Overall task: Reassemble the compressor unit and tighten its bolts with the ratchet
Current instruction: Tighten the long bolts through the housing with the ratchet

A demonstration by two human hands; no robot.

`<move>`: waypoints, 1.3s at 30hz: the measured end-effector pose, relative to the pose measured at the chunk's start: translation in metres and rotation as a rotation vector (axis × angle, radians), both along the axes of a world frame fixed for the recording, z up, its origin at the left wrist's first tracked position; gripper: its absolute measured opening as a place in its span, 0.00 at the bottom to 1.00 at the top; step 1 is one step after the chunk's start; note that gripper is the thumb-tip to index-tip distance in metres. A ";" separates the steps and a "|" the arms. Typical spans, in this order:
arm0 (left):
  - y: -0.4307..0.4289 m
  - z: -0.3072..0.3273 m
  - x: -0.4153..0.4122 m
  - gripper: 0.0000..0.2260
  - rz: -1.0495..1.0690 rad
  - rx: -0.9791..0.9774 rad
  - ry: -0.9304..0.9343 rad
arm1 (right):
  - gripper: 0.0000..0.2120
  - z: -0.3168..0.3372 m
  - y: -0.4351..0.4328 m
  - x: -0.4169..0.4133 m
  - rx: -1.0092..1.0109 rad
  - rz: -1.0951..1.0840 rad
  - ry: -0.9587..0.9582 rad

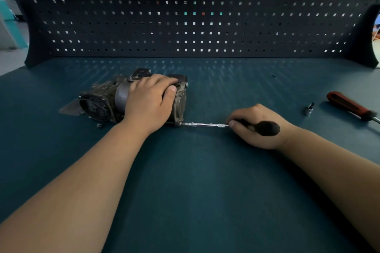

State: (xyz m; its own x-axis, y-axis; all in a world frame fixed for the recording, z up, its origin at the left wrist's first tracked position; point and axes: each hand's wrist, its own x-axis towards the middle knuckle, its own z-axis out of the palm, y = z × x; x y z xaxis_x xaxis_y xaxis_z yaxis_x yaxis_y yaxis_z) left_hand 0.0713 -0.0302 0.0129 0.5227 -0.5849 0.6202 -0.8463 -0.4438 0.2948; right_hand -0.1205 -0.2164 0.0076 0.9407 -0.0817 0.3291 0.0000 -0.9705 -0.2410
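A dark teal workbench backs onto a black pegboard panel, its square holes lit from behind. Faint rows of light patches fall across the bench's rear. Pale floor shows at far left.

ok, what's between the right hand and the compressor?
Head view: only the driver shaft, running from the right hand to the compressor corner.
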 end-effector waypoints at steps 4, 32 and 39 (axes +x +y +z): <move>0.003 0.001 0.004 0.33 0.014 0.216 -0.067 | 0.12 0.005 0.002 0.007 0.322 -0.120 0.172; 0.012 0.021 0.011 0.47 0.021 0.424 -0.127 | 0.13 0.002 -0.004 0.001 -0.298 -0.015 0.014; 0.010 0.015 0.012 0.45 -0.007 0.383 -0.108 | 0.08 -0.002 -0.002 0.003 -0.007 -0.083 0.061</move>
State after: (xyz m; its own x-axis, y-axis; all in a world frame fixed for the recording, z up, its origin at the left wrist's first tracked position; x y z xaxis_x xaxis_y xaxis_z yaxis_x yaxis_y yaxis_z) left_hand 0.0829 -0.0203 0.0284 0.4615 -0.7880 0.4075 -0.8668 -0.4984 0.0179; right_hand -0.1175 -0.2185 0.0053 0.9491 -0.1581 0.2723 -0.0950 -0.9683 -0.2310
